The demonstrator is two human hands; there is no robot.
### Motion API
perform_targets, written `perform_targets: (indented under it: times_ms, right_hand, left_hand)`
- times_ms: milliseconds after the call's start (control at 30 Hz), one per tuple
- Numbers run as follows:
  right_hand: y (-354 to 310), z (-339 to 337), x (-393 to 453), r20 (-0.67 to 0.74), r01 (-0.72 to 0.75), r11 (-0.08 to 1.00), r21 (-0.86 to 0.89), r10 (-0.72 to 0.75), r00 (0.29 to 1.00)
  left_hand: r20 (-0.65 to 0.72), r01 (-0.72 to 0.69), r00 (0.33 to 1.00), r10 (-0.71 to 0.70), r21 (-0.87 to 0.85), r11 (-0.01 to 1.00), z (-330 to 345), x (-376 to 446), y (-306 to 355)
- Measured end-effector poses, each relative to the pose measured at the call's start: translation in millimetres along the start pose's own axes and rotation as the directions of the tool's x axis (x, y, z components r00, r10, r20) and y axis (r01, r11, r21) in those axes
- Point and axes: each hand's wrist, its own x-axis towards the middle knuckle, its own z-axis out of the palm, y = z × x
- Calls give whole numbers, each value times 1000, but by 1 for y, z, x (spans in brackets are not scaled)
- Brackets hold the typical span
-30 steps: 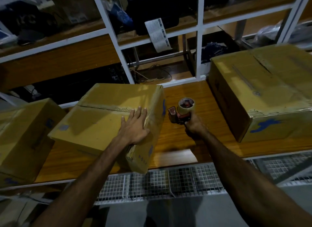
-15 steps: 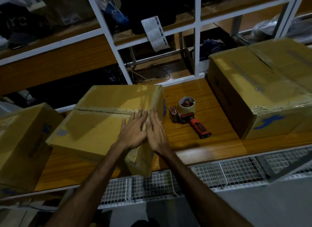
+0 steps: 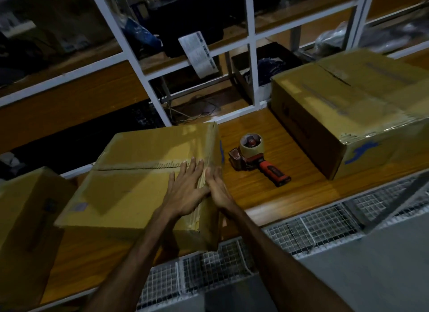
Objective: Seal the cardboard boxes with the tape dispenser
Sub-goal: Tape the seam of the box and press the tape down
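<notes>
3 closed cardboard boxes, contents hidden, and both flat hands, left hand (image 3: 185, 191) on top, right hand (image 3: 217, 188) on the side, press the middle box (image 3: 144, 184), its taped seam crinkled, tape dispenser (image 3: 254, 159) lying untouched at 3 o'clock on the wooden bench (image 3: 278, 195).

tan boxes (image 3: 144, 188), red-and-black tape dispenser (image 3: 257, 159), orange wood-grain shelf (image 3: 267, 191), white frame (image 3: 251, 47)
</notes>
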Motion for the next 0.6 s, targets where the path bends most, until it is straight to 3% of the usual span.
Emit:
perform_targets:
  times_ms: [133, 300, 400, 600]
  right_hand:
    - [20, -1, 40, -7, -33, 998, -44, 33, 999]
    - [-11, 20, 14, -146, 88, 992, -90, -100, 984]
    - [-19, 22, 7, -186, 85, 980, -180, -119, 975]
    - [-39, 20, -3, -266, 60, 903, -426, -188, 946]
  left_hand:
    - [7, -47, 999, 48, -9, 999, 1, 1, -9]
    - [21, -159, 987, 162, -104, 982, -13, -5, -35]
    - [1, -104, 995, 104, -113, 988, -23, -8, -70]
    - [-76, 151, 987, -144, 101, 983, -46, 2, -183]
